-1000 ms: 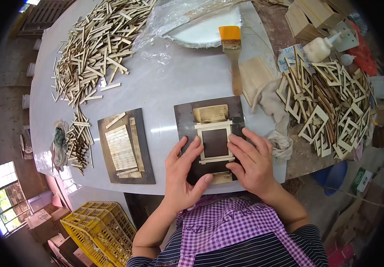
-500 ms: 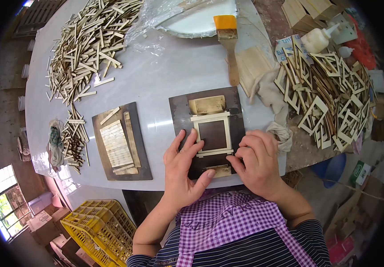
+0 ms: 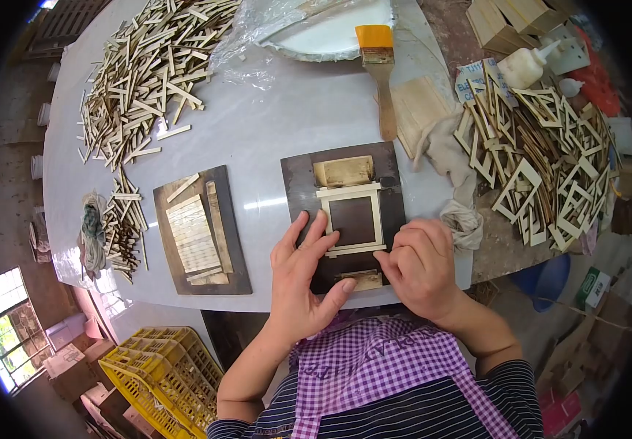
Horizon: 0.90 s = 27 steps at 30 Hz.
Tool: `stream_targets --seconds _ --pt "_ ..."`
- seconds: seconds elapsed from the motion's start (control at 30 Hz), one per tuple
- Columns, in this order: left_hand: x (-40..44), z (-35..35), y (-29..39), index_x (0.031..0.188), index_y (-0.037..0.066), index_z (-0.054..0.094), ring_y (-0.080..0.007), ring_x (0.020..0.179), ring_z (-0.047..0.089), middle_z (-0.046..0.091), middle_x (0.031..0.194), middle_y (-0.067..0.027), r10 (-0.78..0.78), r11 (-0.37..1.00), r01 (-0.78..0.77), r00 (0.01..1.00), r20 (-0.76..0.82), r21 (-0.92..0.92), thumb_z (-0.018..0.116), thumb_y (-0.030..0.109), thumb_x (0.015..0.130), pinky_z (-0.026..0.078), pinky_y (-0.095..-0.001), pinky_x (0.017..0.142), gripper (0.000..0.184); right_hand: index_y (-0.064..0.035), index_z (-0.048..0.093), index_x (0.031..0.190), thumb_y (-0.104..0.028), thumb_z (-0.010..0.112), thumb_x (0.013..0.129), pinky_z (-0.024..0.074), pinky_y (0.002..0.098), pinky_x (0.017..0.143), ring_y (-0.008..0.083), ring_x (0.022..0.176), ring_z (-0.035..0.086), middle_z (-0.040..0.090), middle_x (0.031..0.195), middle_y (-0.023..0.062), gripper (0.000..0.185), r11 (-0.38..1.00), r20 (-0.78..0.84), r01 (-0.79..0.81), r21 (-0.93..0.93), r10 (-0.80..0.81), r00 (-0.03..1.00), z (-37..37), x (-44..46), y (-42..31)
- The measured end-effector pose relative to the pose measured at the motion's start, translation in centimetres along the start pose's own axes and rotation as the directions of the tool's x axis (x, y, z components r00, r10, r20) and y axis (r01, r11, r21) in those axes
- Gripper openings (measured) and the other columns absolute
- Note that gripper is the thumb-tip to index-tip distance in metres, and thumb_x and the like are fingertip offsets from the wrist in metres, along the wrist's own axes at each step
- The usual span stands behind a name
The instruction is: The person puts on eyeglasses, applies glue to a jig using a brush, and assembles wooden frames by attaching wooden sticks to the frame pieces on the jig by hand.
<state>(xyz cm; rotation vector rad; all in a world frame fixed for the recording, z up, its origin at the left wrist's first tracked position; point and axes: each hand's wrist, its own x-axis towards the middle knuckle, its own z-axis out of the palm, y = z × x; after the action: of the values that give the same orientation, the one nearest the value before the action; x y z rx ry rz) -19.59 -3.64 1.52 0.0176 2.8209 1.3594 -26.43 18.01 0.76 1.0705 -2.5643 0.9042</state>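
A small pale wooden frame (image 3: 377,218), made of thin strips, lies on a dark board (image 3: 301,164) between wooden blocks at the top and bottom. My left hand (image 3: 305,274) is open, its fingers apart; the fingertips touch the frame's left side and the thumb points toward the lower block (image 3: 366,279). Curled closed, my right hand (image 3: 427,269) has its thumb tip at the frame's lower right corner. Whatever is inside its fingers is hidden. Above the frame sits the upper block (image 3: 344,171).
Left of me, a second board (image 3: 239,274) carries a panel of pale strips (image 3: 193,233). Loose sticks (image 3: 140,80) are heaped at the back left, joined strip pieces (image 3: 543,157) at the right. A brush (image 3: 380,80), cloth (image 3: 444,150), glue bottle (image 3: 524,67) and yellow crate (image 3: 162,373) surround the work.
Both hands stay at the frame in nearly the same pose. My right thumb has shifted slightly up at the lower right corner. The whole view has moved a little.
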Motion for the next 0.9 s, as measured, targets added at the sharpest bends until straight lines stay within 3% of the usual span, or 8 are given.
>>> stream_targets --seconds 0.07,0.17,0.3,0.43,0.57,0.8,0.9 --pt "-0.1 0.0 0.1 0.134 0.001 0.063 -0.0431 0.149 0.036 0.054 0.152 -0.0211 0.0 1.0 0.0 1.0 -0.003 0.003 0.071 0.048 0.09 0.028 -0.0513 0.12 0.065 -0.0071 0.058 0.085 -0.009 0.082 0.073 0.0454 0.0471 0.089 0.0308 0.1 0.061 0.061 0.096 0.0079 0.027 1.0 -0.008 -0.004 0.006 0.004 1.0 0.0 0.1 -0.2" --pt "-0.1 0.0 0.2 0.136 0.004 0.061 -0.0423 0.149 0.036 0.05 0.155 -0.0215 0.014 1.0 -0.014 1.0 -0.001 0.0 0.076 0.038 0.087 0.026 -0.0525 0.117 0.062 -0.0077 0.055 0.083 -0.006 0.085 0.07 0.0454 0.0473 0.084 0.033 0.098 0.061 0.06 0.097 0.0093 0.033 1.0 -0.025 -0.009 0.015 0.009 1.0 -0.1 0.4 -0.5" --pt "0.0 0.0 0.4 0.134 0.001 0.063 -0.0419 0.149 0.036 0.053 0.152 -0.0212 -0.007 1.0 0.007 1.0 -0.005 0.012 0.072 0.046 0.09 0.027 -0.0512 0.12 0.064 -0.0067 0.058 0.085 -0.007 0.085 0.071 0.0454 0.0471 0.085 0.0331 0.098 0.061 0.06 0.098 0.0091 0.03 0.999 -0.012 -0.03 -0.019 0.03 0.999 -0.2 0.4 -0.9" --pt "0.1 0.0 0.4 0.134 0.002 0.063 -0.0414 0.15 0.036 0.054 0.152 -0.0213 -0.003 1.0 0.003 1.0 -0.004 0.022 0.073 0.044 0.089 0.027 -0.0511 0.12 0.062 -0.0061 0.062 0.088 -0.009 0.084 0.071 0.0451 0.047 0.086 0.0337 0.1 0.06 0.061 0.099 0.0088 0.028 0.999 0.057 -0.045 0.003 0.045 0.997 -1.4 1.5 -1.0" --pt "0.1 -0.1 0.4 0.135 0.002 0.063 -0.0413 0.15 0.036 0.053 0.153 -0.0212 0.005 1.0 -0.005 1.0 0.001 0.02 0.074 0.041 0.088 0.026 -0.051 0.12 0.062 -0.0056 0.065 0.091 -0.01 0.084 0.073 0.0463 0.0444 0.081 0.0315 0.093 0.061 0.061 0.096 0.0083 0.027 1.0 0.015 0.008 -0.005 -0.008 1.0 -1.5 3.4 -0.7" --pt "0.0 0.0 0.4 0.136 0.003 0.061 -0.0417 0.149 0.036 0.05 0.154 -0.0217 0.022 0.999 -0.022 1.0 0.003 0.04 0.076 0.038 0.086 0.026 -0.0518 0.118 0.063 -0.0067 0.058 0.081 -0.015 0.078 0.084 0.0472 0.0411 0.064 0.0282 0.071 0.06 0.058 0.076 0.008 0.022 0.995 0.1 0.08 -0.068 -0.073 0.992 1.8 7.7 1.2" --pt "0.1 -0.2 0.6 0.136 0.003 0.062 -0.0414 0.149 0.036 0.051 0.154 -0.021 0.012 0.999 -0.012 1.0 0.01 0.048 0.076 0.038 0.087 0.026 -0.0513 0.119 0.062 -0.0074 0.056 0.079 -0.017 0.077 0.086 0.0479 0.0408 0.062 0.0281 0.069 0.06 0.057 0.074 0.0081 0.024 0.991 0.097 0.068 -0.113 -0.058 0.994 2.7 8.1 1.5"
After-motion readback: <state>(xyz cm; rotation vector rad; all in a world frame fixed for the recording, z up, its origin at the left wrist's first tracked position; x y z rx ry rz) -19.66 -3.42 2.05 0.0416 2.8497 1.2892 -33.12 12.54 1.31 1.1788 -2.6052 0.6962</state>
